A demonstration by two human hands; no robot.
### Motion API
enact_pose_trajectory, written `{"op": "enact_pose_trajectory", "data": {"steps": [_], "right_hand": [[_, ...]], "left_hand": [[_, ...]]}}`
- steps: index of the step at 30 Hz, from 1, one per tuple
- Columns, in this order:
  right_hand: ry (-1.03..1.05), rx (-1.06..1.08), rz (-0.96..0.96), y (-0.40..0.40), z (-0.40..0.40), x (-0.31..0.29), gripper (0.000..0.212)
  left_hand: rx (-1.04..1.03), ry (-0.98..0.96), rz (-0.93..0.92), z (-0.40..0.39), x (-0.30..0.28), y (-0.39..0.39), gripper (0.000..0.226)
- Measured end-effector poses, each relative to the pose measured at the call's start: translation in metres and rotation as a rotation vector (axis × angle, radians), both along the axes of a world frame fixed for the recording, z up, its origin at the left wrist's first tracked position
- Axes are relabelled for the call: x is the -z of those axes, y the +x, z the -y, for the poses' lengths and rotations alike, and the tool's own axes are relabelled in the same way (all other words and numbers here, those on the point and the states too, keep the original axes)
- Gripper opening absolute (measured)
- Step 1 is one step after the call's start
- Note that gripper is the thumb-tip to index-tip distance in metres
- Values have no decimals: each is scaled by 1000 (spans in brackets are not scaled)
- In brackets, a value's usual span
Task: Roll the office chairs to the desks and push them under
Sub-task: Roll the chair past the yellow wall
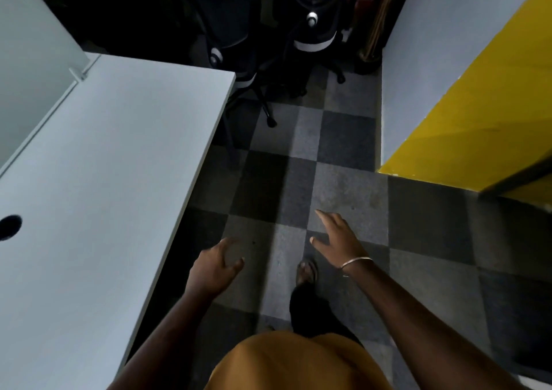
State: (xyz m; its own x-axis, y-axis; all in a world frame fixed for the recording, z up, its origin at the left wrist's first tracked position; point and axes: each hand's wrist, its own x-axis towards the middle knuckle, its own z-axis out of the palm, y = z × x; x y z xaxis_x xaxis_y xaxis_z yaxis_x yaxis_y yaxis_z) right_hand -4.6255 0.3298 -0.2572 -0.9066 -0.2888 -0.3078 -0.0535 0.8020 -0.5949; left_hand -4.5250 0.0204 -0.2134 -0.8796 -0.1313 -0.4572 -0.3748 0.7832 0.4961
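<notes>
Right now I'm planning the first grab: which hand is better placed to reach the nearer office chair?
Probably the left hand: the nearer chair stands at the desk corner, on that side. The right hand lines up more with the farther chair. Both hands hold nothing.

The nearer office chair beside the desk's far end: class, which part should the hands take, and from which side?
Take the nearer office chair by the top of its backrest, from the aisle side; the back faces the walker, and the desk blocks its left.
</notes>
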Motion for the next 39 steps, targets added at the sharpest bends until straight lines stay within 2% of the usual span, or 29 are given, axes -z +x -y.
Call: {"op": "enact_pose_trajectory", "data": {"steps": [5,9,14,19,25,30,34,36,39], "right_hand": [[42,-31,-2,-120,-1,14,75],[132,-51,73,-213,-4,19,72],[260,-125,82,-343,7,11,73],[192,-175,49,-453,46,-3,70],[208,-299,-115,-601,135,-24,70],[94,-229,-365,-732,235,-61,70],[108,-232,-579,-827,313,-92,71],[146,-236,-605,-868,348,-101,69],[220,-254,-510,-911,384,-98,62]], "left_hand": [[-18,-5,-16,7,9,-115,72],[-41,-1,-15,6,4,-190,82],[-95,17,-22,-2,-6,-291,52],[-130,88,-57,2,-9,-378,48],[-151,88,-73,47,14,-492,63],[-159,72,-119,94,14,-591,62],[-172,57,-127,128,8,-653,57],[-152,26,-123,143,7,-682,52],[-140,20,-144,157,4,-711,48]]}}
